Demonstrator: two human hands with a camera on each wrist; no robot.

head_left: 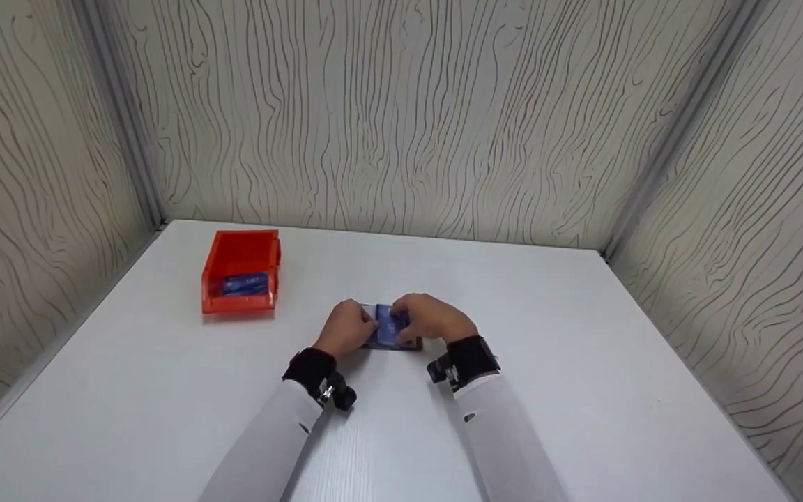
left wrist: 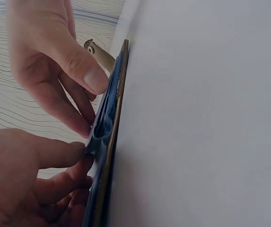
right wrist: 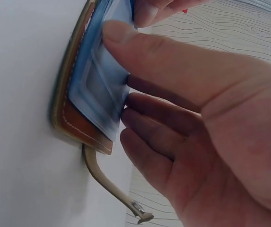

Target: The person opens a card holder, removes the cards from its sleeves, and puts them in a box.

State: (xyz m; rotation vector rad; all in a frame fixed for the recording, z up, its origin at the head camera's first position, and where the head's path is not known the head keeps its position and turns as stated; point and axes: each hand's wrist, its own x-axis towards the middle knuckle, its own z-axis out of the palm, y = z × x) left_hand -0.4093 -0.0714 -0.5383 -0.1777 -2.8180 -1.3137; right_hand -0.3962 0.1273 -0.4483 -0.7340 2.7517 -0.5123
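Card holder, brown leather, white-stitched [right wrist: 81,126]: open on white tabletop [head_left: 583,348], between the hands. Sleeves, clear bluish plastic [right wrist: 95,87]: inside holder. Left hand [head_left: 346,328]: thumb and finger closed, pinching sleeve edge. Right hand [head_left: 436,321]: half-closed about sleeves. Handling: light pinch, flat right thumb advisable; thin plastic probably creases.

We would call this a walled work booth: a white table [head_left: 617,390] lies beneath the left hand [head_left: 344,326] and right hand [head_left: 436,319], wood-patterned panels [head_left: 373,125] stand beyond and to both sides of them, joined at grey corner posts [head_left: 680,132], and a red bin [head_left: 240,303] sits left of the left hand.
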